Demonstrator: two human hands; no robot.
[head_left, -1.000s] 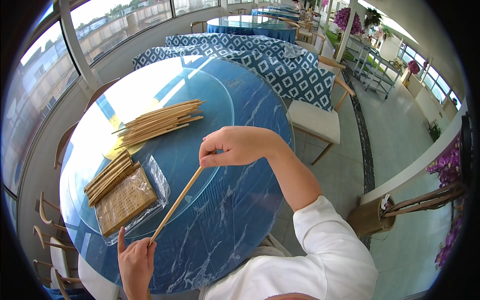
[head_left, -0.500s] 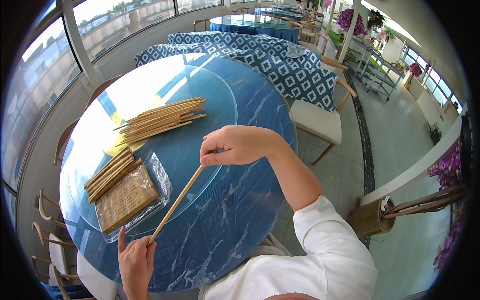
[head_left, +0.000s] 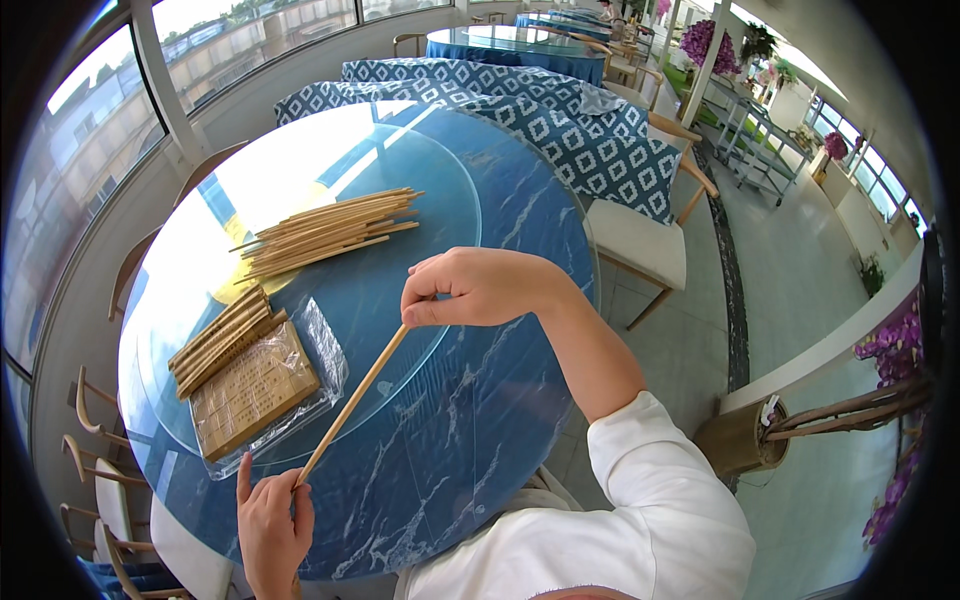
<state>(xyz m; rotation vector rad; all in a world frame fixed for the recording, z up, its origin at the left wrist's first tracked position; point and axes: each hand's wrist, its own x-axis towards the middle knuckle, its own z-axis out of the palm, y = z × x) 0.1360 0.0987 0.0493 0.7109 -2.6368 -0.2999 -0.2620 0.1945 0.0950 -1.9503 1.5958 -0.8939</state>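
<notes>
A slim wooden chopstick (head_left: 355, 399) stretches slantwise between my hands above the table. My right hand (head_left: 478, 287) pinches its upper end, wrist bent and fingers curled. At the lower end, my left hand (head_left: 273, 528) grips it between thumb and fingers, with the index finger sticking up. Left of the stick lies a flat tan block with line markings (head_left: 255, 388), partly wrapped in clear plastic (head_left: 328, 345). Several brown sticks or slats (head_left: 222, 340) rest along its far edge. Farther off, a loose pile of wooden chopsticks (head_left: 330, 235) lies on the glass turntable (head_left: 440, 190).
The round table (head_left: 440, 480) has a blue marble-patterned top. A patterned blue-and-white cloth (head_left: 590, 145) drapes over seats beyond it. A cushioned chair (head_left: 640, 240) stands at the right, near a potted plant (head_left: 745, 440). More chairs (head_left: 112, 500) stand at the left.
The view has shifted slightly. Both hands keep their hold on the chopstick, with almost the same slant; the pile and the block stay put on the table.
</notes>
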